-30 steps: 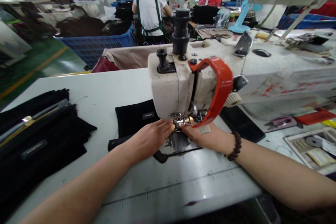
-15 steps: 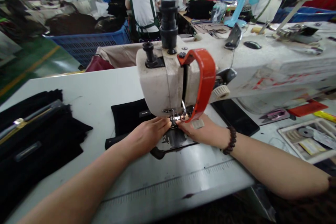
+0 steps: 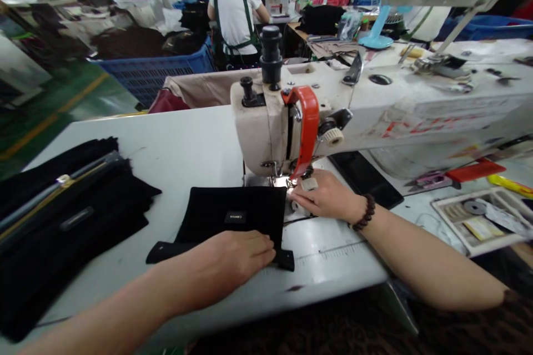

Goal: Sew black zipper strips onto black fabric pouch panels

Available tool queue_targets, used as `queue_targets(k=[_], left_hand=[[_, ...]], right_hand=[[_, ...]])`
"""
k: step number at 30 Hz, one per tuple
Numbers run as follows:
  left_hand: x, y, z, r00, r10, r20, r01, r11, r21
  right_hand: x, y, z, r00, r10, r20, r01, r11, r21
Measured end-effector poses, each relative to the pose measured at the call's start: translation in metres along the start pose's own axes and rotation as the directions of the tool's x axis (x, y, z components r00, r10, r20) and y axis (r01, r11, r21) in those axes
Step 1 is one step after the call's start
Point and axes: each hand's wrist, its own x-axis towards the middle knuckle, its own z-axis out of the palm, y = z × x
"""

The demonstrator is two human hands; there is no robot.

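A black fabric piece (image 3: 237, 199) with a small label (image 3: 235, 217) lies on the table, its right edge beside the needle area of the white sewing machine (image 3: 258, 127). Along its front edge runs a black strip (image 3: 160, 253). My left hand (image 3: 239, 258) rests flat on the fabric's lower part, over the strip, fingers stretched to the right. My right hand (image 3: 325, 197) is by the presser foot, right of the fabric, with its fingers bent together; what they pinch, if anything, is too small to make out.
Black fabric pieces (image 3: 95, 194) are stacked at the left. A dark phone-like slab (image 3: 366, 180), pink snips (image 3: 431, 180) and a tray of small parts (image 3: 470, 244) lie at the right. Behind the table are a blue crate (image 3: 154, 75) and a person (image 3: 235, 11) facing away.
The black fabric has come out from under the needle area towards the front. My left hand has moved forward off the presser foot onto the fabric's lower part; my right hand stays near the foot.
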Motion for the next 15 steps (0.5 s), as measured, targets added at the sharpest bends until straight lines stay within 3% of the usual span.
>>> queue_targets(k=[3,7,9,11,12,13,14,15], left_hand=[[-0.011,0.016,0.006,0.997,-0.062,-0.047,0.063,0.998,0.015],[-0.02,0.02,0.022,0.967,-0.213,-0.137,0.233,0.96,0.156],[-0.031,0.021,0.017,0.946,-0.258,-0.197,0.292,0.941,0.169],[-0.048,0.021,-0.004,0.905,-0.303,-0.299,0.353,0.926,0.131],[-0.059,0.021,-0.02,0.851,-0.353,-0.388,0.425,0.898,0.114],[-0.07,0.02,-0.039,0.756,-0.391,-0.524,0.522,0.844,0.123],[-0.079,0.018,-0.058,0.609,-0.434,-0.664,0.662,0.739,0.125],[-0.087,0.013,-0.077,0.425,-0.428,-0.798,0.797,0.595,0.105]], right_hand=[[-0.002,0.002,-0.001,0.999,0.035,-0.039,-0.035,0.999,0.013],[-0.002,0.003,0.0,0.997,0.068,-0.04,-0.067,0.997,0.024],[-0.003,0.001,-0.001,0.997,0.066,-0.037,-0.066,0.998,0.01],[-0.004,-0.001,-0.002,0.996,0.08,-0.041,-0.08,0.997,-0.007],[-0.004,-0.002,-0.002,0.995,0.091,-0.035,-0.092,0.996,-0.008],[-0.005,-0.003,-0.002,0.995,0.094,-0.031,-0.094,0.996,0.001],[-0.004,-0.003,-0.002,0.995,0.091,-0.032,-0.091,0.996,0.011],[-0.004,-0.004,-0.002,0.996,0.083,-0.037,-0.082,0.996,0.019]])
